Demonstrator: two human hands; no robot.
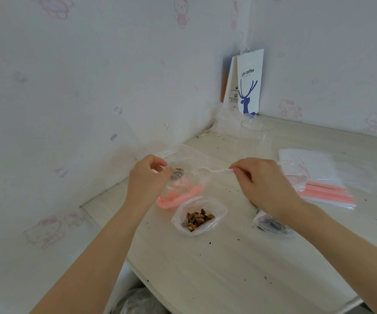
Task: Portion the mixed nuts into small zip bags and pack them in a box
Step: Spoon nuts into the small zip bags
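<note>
My left hand [147, 177] pinches the mouth of a small clear zip bag [178, 177] with a pink seal; a few nuts lie inside it. Just to its right, my right hand [264, 184] pinches the handle of a white plastic spoon [208, 171], whose bowl hovers at the bag's mouth. In front of both hands an open plastic bag of mixed nuts [198, 217] stands on the pale table [228, 268]. Under my right wrist lies another small bag with dark contents [271, 224].
A stack of unused zip bags with pink seals [319, 177] lies at the right. A clear plastic cup [256, 130] and a white paper coffee bag [249, 83] stand in the far corner by the wall. Crumbs dot the table.
</note>
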